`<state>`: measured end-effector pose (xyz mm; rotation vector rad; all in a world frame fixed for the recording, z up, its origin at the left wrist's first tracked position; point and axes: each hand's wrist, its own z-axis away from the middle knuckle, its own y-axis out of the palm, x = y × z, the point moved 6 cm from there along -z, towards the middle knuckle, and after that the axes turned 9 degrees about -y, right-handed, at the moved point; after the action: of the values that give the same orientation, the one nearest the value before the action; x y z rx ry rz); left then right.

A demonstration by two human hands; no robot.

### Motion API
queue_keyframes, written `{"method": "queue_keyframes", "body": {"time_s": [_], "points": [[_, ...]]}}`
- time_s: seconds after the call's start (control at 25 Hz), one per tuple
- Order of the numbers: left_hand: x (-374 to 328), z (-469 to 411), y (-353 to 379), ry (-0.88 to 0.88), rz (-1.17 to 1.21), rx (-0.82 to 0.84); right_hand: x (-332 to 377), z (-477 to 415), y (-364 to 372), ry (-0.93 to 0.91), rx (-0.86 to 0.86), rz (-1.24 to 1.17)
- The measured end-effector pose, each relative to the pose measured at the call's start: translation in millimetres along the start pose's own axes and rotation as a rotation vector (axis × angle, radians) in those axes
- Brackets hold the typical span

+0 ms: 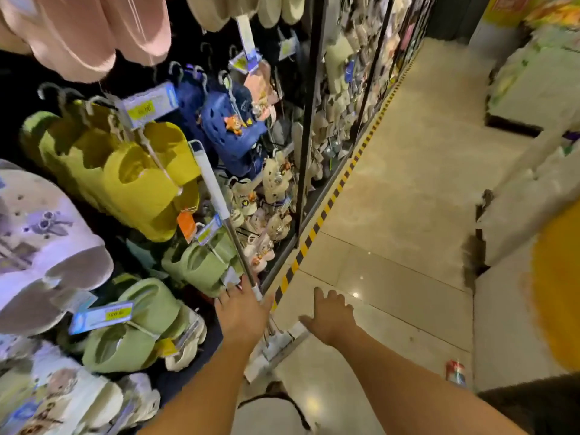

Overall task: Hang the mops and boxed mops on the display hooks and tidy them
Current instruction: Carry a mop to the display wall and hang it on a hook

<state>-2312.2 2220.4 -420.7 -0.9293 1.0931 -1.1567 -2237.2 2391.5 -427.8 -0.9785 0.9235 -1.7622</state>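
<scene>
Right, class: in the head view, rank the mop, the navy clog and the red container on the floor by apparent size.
1. mop, longest by far
2. navy clog
3. red container; farther off, so true size unsure

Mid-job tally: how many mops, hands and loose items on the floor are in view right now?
Mop: 1
Hands: 2, left hand and right hand
Loose container: 1
Total: 4
</scene>
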Motion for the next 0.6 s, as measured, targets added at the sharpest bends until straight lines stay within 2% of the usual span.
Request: {"method": "queue_keyframes", "body": {"time_s": [0.08,0.2,0.4,0.6], "points": [[-15.1,-50.3,-32.7,0.005,0.156,-0.096,5.5,-40.2,-28.6,0.014,-0.046,-0.057],[-23.3,-124.6,-62.4,-0.148,0.479,-0.083,16.9,-88.6,-38.0,0.011,-0.039,-0.172],[-23.1,-187.6,-96.9,-0.288,0.845,-0.175,39.6,-134.0,-22.3,-0.136,0.132,-0.016],[-20.0,-228.9,-97.3,-0.387,1.143,-0.159,38.6,-197.4,-54.6,-0.239,0.129,0.013]]}}
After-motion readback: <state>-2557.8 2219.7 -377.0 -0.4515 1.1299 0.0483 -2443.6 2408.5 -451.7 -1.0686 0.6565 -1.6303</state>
